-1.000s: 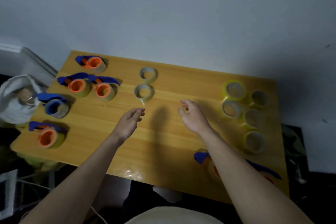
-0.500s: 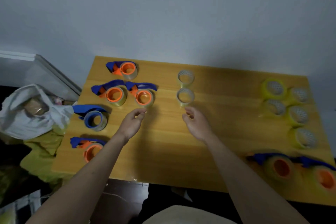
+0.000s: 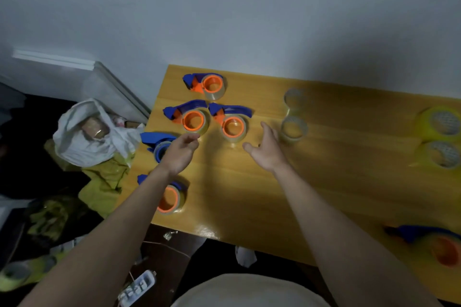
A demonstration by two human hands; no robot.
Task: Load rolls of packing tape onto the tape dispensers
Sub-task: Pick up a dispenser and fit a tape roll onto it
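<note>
Orange-core dispensers on table | L hand relaxed, empty | R hand fingers spread, empty

Tape dispensers and loose tape rolls on the table.

Five blue-handled loaded dispensers lie on their sides at the left, a sixth dispenser near right; two clear rolls sit mid-table, yellowish rolls at the right edge.
</note>
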